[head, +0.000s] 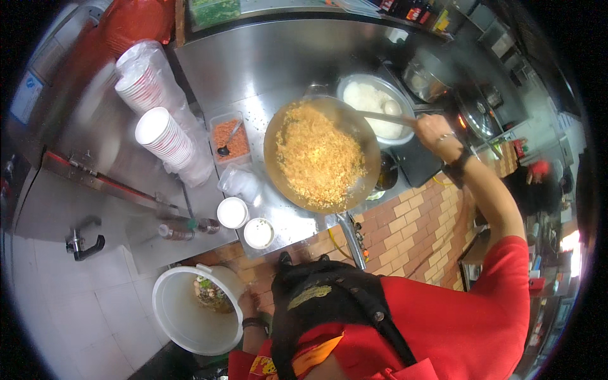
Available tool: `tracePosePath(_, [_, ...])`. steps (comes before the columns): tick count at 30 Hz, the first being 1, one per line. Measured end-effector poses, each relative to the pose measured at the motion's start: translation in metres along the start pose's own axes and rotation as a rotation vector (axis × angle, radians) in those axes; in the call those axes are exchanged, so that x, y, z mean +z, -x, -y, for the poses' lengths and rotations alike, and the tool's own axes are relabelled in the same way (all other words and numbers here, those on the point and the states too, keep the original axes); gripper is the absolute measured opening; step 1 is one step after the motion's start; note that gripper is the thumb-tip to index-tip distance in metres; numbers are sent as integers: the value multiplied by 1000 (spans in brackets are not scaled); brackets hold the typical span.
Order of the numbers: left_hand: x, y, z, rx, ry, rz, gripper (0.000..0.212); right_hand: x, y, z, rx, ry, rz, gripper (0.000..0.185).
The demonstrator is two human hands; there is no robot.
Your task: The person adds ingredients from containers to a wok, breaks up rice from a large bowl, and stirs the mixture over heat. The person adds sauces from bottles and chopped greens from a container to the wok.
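My right hand (433,133) grips a long handle (387,117) that meets the far right rim of a wide metal wok (271,156). Whether the handle belongs to the wok or to a utensil I cannot tell. Fried rice with egg (318,154) fills the wok, which sits over the steel counter (304,232). Low down, my left hand (249,304) is beside a large white bucket (164,308) with food scraps in it. That hand is dark and partly hidden, so its grip is unclear.
Left of the wok stand a tub of reddish crumbs (225,137) with a spoon, two white cups (232,213) and stacked paper cups (166,137). A bowl of white rice (351,92) is behind right. A metal tube (351,240) juts toward me. Another person (532,183) is at far right.
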State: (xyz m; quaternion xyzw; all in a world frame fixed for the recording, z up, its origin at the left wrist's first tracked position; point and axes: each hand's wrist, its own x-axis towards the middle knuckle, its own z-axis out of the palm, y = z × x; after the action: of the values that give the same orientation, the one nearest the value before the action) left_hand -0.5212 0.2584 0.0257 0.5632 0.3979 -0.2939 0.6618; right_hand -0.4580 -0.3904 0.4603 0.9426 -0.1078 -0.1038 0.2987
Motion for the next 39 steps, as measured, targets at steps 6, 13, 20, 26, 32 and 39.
tracePosePath(6, [-31, 8, 42, -36, -31, 103, 21, -60, -12, 10, -276, 81, -77, 55])
tracePosePath(13, [-44, 20, 52, 85, 101, 308, 18, -21, 59, -46, -188, -127, 475, 38])
tracePosePath(20, [-56, -11, 60, -169, 332, 449, 20, -33, 60, 60, 29, -227, 333, 44])
tracePosePath(26, [-27, -30, 4, 41, -50, 150, 21, -84, 115, 28, -23, -270, 497, 40])
tracePosePath(32, [46, -13, -43, -31, -130, 61, 32, 31, 91, 112, 0, -666, 405, 46])
tracePosePath(39, [28, -32, -45, -128, -172, 114, 30, 22, 138, 82, 81, -377, 525, 54])
